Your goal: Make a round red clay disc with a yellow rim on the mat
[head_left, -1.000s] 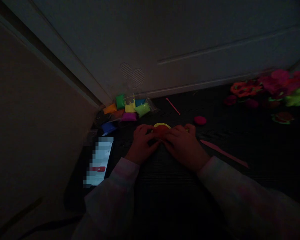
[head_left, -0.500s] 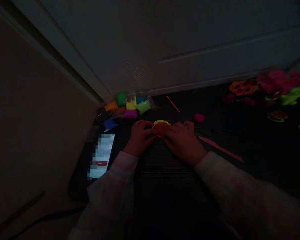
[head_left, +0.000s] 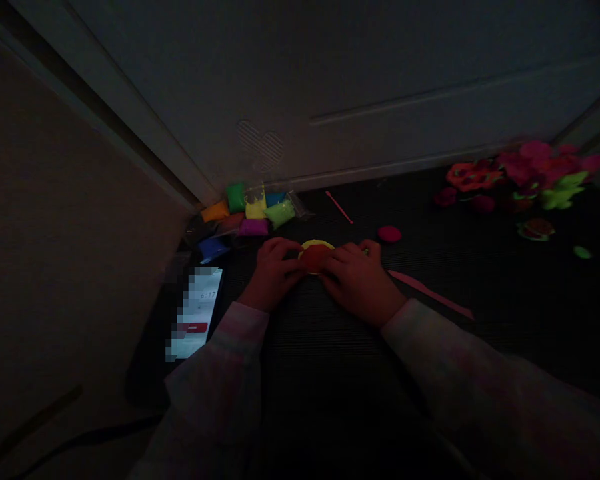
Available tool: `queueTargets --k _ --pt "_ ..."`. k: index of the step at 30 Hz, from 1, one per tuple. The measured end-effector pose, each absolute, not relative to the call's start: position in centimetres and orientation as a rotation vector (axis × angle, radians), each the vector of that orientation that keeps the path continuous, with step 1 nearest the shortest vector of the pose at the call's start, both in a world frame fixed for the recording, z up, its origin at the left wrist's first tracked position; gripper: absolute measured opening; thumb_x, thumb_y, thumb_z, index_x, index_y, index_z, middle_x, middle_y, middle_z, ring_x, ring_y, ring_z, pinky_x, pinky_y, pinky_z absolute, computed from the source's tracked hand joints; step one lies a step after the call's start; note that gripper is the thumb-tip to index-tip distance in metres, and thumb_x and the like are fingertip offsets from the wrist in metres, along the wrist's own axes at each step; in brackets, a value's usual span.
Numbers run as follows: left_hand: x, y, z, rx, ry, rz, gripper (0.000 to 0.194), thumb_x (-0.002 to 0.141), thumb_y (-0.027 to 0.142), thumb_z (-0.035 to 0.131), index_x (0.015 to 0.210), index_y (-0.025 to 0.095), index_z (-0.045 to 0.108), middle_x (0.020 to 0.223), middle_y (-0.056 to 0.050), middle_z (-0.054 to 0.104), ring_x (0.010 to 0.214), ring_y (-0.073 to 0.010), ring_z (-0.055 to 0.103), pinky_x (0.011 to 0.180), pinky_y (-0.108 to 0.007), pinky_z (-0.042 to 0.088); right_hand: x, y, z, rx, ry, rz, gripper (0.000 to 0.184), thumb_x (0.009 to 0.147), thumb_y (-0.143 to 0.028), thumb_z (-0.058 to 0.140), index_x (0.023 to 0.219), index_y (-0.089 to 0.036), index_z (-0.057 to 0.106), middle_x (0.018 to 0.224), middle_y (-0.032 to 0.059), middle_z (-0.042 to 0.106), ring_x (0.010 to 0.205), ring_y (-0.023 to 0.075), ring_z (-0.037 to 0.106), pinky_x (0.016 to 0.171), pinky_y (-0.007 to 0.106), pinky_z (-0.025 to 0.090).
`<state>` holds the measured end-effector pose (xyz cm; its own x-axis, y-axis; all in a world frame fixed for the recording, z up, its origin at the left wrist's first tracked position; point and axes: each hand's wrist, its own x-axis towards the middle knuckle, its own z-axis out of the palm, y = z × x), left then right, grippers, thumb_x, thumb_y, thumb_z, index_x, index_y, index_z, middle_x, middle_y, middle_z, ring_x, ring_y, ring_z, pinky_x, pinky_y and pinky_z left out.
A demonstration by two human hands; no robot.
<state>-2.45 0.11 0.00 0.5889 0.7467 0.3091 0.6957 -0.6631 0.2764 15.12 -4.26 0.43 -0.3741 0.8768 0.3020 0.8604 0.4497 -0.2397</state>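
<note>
A round red clay disc [head_left: 314,259] lies over a slightly larger yellow clay disc [head_left: 320,242], whose rim shows along the far side. From the left, my left hand [head_left: 274,270] pinches the edge of the pair with curled fingers and thumb. My right hand [head_left: 360,277] grips the opposite edge, its fingers hiding part of the red surface. A small bit of green shows by the right forefinger; what it is I cannot tell. Beyond my right hand lies a pink clay lump [head_left: 389,234], and a pink plastic clay knife [head_left: 430,293] rests beside the right wrist.
Colored clay packets [head_left: 253,227] cluster at the back left. A lit phone [head_left: 197,313] lies by my left forearm. A thin pink stick tool [head_left: 339,207] is near the wall [head_left: 380,80]. Several pink, orange and green clay pieces [head_left: 535,160] sit at the back right of the dark table [head_left: 320,347].
The whole view has shifted a little, so everything appears slightly further left. Both hands keep their hold on the clay discs, with little visible finger movement.
</note>
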Motion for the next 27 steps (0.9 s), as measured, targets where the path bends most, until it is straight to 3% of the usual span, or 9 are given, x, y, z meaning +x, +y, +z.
queueTargets --k 6,14,22,27 --pt "-2.7 0.1 0.0 2.712 1.213 0.595 0.016 0.072 0.024 0.059 0.088 0.025 0.064 0.107 -0.004 0.054 0.103 -0.0204 0.04 0.09 -0.038 0.031 15.2 -4.3 0.5 -1.459 -2.325 0.062 0.015 0.082 -0.023 0.044 0.089 -0.019 0.056 0.092 0.0042 0.061 0.087 0.0195 0.046 0.074 0.037 0.018" --pt "-2.4 0.1 0.1 2.726 1.272 0.571 0.012 0.076 0.024 0.054 0.076 0.025 0.066 0.1 -0.003 0.057 0.1 -0.0214 0.04 0.087 -0.04 0.032 15.1 -4.3 0.5 -1.473 -2.33 0.052 0.014 0.081 -0.024 0.044 0.085 -0.02 0.057 0.092 0.0028 0.061 0.087 0.0187 0.047 0.074 0.038 0.019" --pt "-2.7 -0.5 0.9 2.606 1.305 0.652 0.032 0.068 0.016 0.057 0.1 0.02 0.058 0.114 -0.006 0.049 0.109 -0.0222 0.038 0.094 -0.04 0.029 15.3 -4.4 1.0 -1.491 -2.28 0.104 0.019 0.079 -0.025 0.044 0.093 -0.02 0.057 0.096 0.0032 0.059 0.089 0.019 0.046 0.078 0.039 0.019" --pt "-1.6 -0.1 0.4 2.327 1.557 0.855 0.02 0.073 0.024 0.054 0.091 0.018 0.06 0.099 -0.005 0.056 0.1 -0.0195 0.045 0.09 -0.038 0.033 15.1 -4.5 1.1 -1.551 -2.307 0.052 0.024 0.079 -0.028 0.043 0.097 -0.021 0.058 0.094 0.0054 0.057 0.087 0.0212 0.045 0.078 0.04 0.019"
